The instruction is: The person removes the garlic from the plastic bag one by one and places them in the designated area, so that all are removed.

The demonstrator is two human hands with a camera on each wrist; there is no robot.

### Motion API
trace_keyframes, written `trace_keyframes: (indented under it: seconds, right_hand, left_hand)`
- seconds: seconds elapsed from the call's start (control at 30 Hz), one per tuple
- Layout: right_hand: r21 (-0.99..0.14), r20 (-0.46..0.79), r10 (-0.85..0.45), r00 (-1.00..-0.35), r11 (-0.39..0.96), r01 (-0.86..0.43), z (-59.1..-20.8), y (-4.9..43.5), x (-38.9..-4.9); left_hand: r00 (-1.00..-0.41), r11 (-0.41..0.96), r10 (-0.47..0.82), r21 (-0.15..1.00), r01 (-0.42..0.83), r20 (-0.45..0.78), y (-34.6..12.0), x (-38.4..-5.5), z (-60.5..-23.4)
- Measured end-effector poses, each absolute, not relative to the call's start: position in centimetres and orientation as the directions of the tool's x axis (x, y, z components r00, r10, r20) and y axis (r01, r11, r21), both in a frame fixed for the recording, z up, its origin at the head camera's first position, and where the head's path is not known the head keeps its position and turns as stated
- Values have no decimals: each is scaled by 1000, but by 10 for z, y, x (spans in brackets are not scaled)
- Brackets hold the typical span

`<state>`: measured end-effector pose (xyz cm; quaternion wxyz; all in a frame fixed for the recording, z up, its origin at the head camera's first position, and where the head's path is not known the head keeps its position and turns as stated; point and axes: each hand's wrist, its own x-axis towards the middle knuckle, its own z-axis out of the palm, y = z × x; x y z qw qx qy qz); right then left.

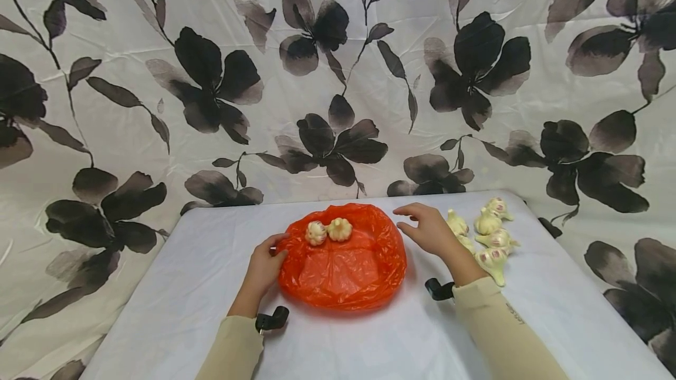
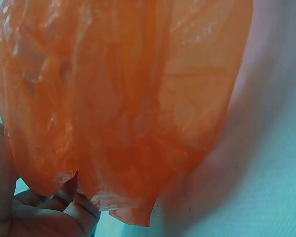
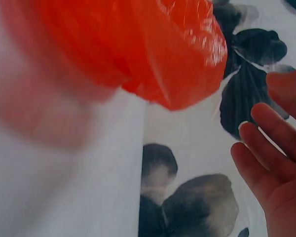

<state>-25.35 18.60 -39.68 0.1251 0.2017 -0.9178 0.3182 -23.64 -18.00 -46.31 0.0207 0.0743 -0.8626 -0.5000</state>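
Observation:
A red plastic bag [image 1: 342,271] lies spread on the table with its rim rolled into a ring. Inside it, toward the back left, two garlic bulbs sit side by side: a purple-streaked bulb [image 1: 315,233] and a paler bulb [image 1: 340,229]. My left hand [image 1: 266,264] grips the bag's left rim; in the left wrist view, orange-looking plastic [image 2: 123,98] hides part of the fingers. My right hand [image 1: 429,228] is apart from the bag, just off its right rim. The right wrist view shows its fingers [image 3: 271,153] spread loosely and holding nothing.
Several garlic bulbs [image 1: 493,239] lie in a group at the table's back right, partly behind my right forearm. A white cloth covers the table [image 1: 211,263]. Behind its back edge hangs a white sheet [image 1: 401,151] with dark flowers.

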Motion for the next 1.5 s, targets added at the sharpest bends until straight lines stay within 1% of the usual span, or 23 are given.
trace_keyframes:
  seconds: [0.3, 0.53, 0.87, 1.13, 1.33, 1.5]
  right_hand:
    - [-602, 308, -281, -909, 682, -415, -399, 150, -261]
    - [-607, 324, -264, -909, 678, -414, -408, 125, -267]
    - [-691, 262, -220, -940, 637, -342, -422, 95, -276]
    - [-687, 172, -201, -964, 677, -264, -427, 78, -283]
    - [-691, 156, -217, -964, 673, -263, -432, 68, -288]
    - [-719, 134, -211, -968, 652, -242, -433, 61, -290]
  left_hand:
    - [-988, 479, -147, 871, -108, -41, -178, -234, -465]
    - [-988, 477, -149, 873, -100, -32, -177, -234, -467]
    - [-989, 472, -145, 876, -101, -36, -177, -232, -466]
    - [-989, 468, -149, 880, -86, -18, -177, -231, -466]
    - [-989, 464, -145, 883, -70, -2, -177, -231, -464]
    - [-989, 455, -147, 887, -76, -9, -176, -232, -465]
